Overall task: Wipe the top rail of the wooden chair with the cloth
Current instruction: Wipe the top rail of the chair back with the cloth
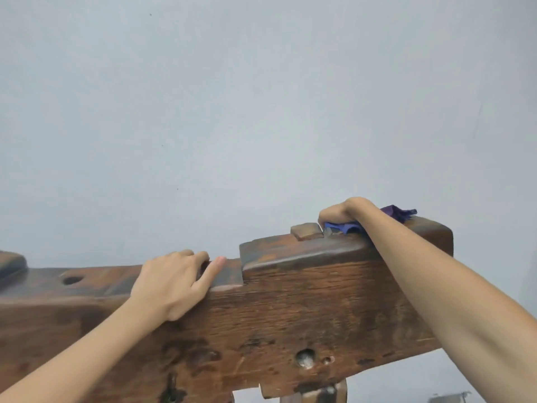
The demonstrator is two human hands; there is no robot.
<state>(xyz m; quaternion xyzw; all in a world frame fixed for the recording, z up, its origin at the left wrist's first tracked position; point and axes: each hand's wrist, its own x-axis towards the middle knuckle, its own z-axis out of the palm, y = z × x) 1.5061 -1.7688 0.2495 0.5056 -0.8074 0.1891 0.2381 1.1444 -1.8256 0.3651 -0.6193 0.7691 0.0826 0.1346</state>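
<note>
1. The person's right hand is curling its fingers down over a crumpled dark-blue cloth and pressing it onto the raised right section of the thick, dark-brown wooden top rail of the chair. A purple-blue tail of the cloth is sticking out on the far side of the wrist.
2. The cloth is lying just right of a small square wooden peg that is standing proud of the rail top, with the fingertips almost touching it. Bunching the cloth under the palm is probably giving firm pressure for rubbing the worn surface.
3. The left hand is resting on the lower, stepped-down part of the rail to the left, fingers loosely spread and draped over the near edge, one fingertip lying flat on the top face. It is holding nothing; it appears to be steadying the chair against the push of the wiping.
4. A round hole is showing in the rail top further left, and a knot hole in the near face.
5. Behind the rail, a plain pale grey-blue wall is filling the view.
6. Judging by this, wiping is under way at the right end, with the lower left stretch likely remaining.
</note>
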